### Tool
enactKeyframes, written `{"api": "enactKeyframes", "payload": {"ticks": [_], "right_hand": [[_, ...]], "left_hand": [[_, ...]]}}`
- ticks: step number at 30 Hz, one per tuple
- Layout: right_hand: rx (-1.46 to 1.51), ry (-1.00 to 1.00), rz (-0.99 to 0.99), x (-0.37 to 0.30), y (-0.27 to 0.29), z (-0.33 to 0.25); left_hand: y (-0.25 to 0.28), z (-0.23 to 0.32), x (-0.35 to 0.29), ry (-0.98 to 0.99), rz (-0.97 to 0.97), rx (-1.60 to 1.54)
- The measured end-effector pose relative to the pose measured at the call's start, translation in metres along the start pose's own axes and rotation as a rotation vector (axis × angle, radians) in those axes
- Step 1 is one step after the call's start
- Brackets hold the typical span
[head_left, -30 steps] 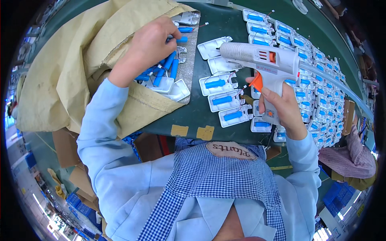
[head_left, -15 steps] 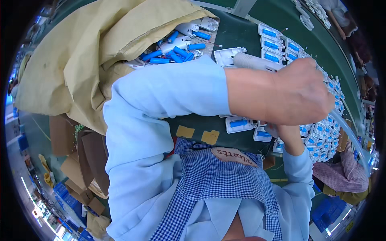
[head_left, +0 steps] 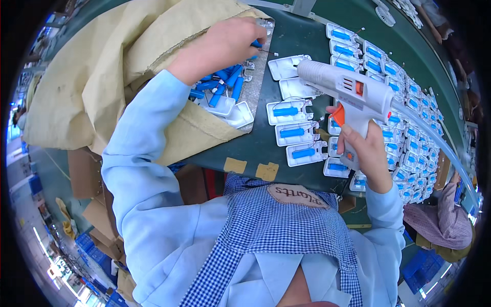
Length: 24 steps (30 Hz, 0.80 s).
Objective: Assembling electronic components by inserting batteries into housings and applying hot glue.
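Note:
My right hand [head_left: 367,148] is wrapped round the handle of a white glue gun [head_left: 353,92] with an orange trigger. A long clear glue stick [head_left: 434,130] runs from its back end. The nozzle end points left, above open white plastic casings. My left hand [head_left: 227,43] reaches into the pile beside the tan cloth, its fingers bent downward. A blue cylindrical battery [head_left: 256,44] shows at those fingertips; the fingers hide what they may grip. Below that hand lie several loose wired blue batteries [head_left: 235,75] and white casings [head_left: 240,114].
Two casings without batteries [head_left: 289,66] and a column of casings with blue batteries [head_left: 292,132] lie on the green table [head_left: 240,148]. Many more filled casings [head_left: 409,133] cover its right side. Tan cloth [head_left: 92,82] drapes the left. Cardboard boxes [head_left: 97,210] stand below; another person's sleeve [head_left: 442,215] is at right.
My left hand has moved from above the right hand, near the glue stick, across to the battery pile at left. The glue gun and right hand are now uncovered.

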State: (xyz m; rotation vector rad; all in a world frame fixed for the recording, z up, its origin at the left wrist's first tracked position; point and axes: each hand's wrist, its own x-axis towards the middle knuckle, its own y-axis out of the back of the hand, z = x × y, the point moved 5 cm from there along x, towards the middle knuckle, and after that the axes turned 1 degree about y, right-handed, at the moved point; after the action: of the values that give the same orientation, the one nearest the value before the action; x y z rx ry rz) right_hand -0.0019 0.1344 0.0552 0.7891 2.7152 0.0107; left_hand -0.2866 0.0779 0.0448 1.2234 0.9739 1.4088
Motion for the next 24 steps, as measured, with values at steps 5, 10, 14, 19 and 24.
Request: {"api": "enactKeyframes", "payload": {"ticks": [5, 10, 14, 19, 24], "right_hand": [[0.01, 0.007, -0.023, 0.001, -0.005, 0.001], [0.047, 0.004, -0.001, 0.001, -0.002, 0.001], [0.084, -0.017, 0.012, -0.004, 0.003, 0.004], [0.06, -0.016, 0.042, -0.009, 0.008, 0.006], [0.015, -0.091, 0.039, -0.014, 0.009, 0.012]], "left_hand": [[-0.018, -0.011, 0.012, -0.068, 0.076, -0.039], [-0.016, -0.054, 0.043, 0.485, 0.004, -0.97], [-0.002, -0.042, 0.053, 0.364, 0.126, -1.082], [-0.022, -0.015, 0.056, -0.052, 0.063, -1.094], [-0.03, -0.018, 0.074, 0.395, -0.009, -1.024]]}}
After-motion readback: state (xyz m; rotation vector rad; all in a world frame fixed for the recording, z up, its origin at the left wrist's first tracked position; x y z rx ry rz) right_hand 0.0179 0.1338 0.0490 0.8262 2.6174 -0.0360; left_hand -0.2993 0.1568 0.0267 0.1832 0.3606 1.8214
